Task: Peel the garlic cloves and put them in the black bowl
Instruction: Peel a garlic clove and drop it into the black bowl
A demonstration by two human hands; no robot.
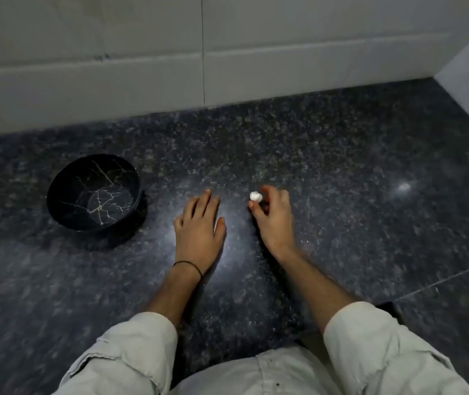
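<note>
The right hand [274, 220] pinched a white garlic clove [255, 196] between thumb and forefinger, low over the dark speckled counter [341, 195]. Just left of it, the left hand [199, 223] lay with fingers straight (a thin black band [189, 263] at the wrist), holding nothing. The black bowl [113, 172] stood well apart, far left.

A dark speckled granite counter [327, 166] meets a white tiled wall [142, 52].
</note>
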